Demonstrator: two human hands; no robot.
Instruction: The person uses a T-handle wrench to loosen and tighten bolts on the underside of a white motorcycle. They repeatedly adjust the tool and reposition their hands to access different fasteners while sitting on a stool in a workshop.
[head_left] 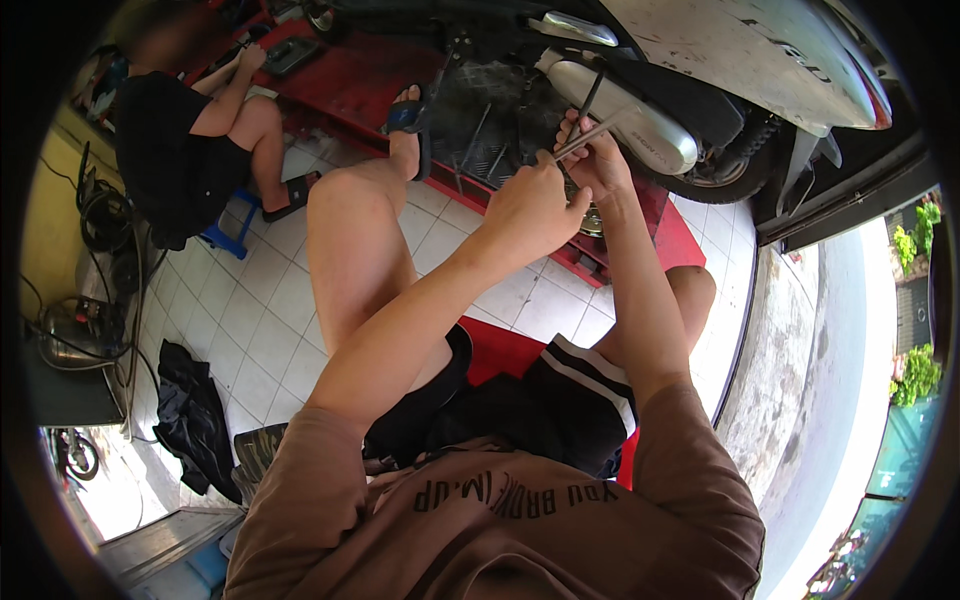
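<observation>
Both my hands are raised close together in front of the scooter's silver engine cover point(625, 115). My left hand point(540, 208) is closed around the near end of a slim silver metal bar point(598, 134), which points up and to the right. My right hand point(598, 165) is just right of it, palm partly turned up and fingers curled. A thin dark bar point(592, 95) sticks up from those right fingers and crosses close to the silver one. Whether the two bars are joined as one tool, I cannot tell.
The scooter point(740, 60) stands on a red lift platform point(680, 235). Long thin tools lie on a black ribbed mat point(485, 130). A round metal container point(590, 218) sits below my right hand. At left, another person point(175, 130) sits on a blue stool point(232, 225). Black cloth point(195, 415) lies on the tiles.
</observation>
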